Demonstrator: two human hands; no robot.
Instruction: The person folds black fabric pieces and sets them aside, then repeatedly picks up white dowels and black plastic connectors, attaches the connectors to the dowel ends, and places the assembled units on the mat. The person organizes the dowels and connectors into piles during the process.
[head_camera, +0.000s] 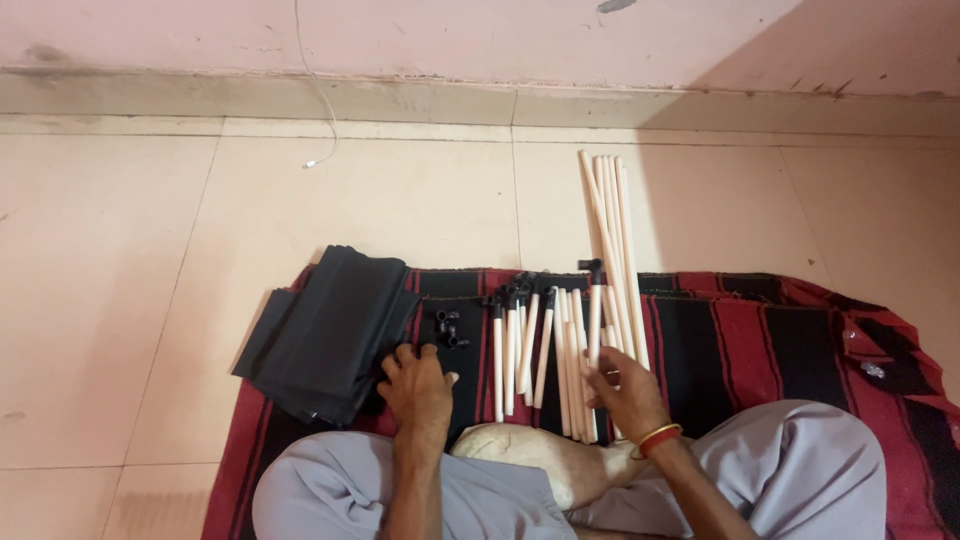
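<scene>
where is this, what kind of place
Probably a room in a home, with the person working seated on the floor: bare tiled floor, a plain pink wall, and a red and black striped blanket spread as a work mat, with white rods laid out on it.

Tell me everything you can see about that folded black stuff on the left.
The folded black fabric stack looks like thin, matte cloth sheets piled in several layers, edges slightly fanned. It lies flat and slanted, half on the red-and-black striped blanket, half on the pale tiled floor. The left hand rests against its right edge.
</scene>
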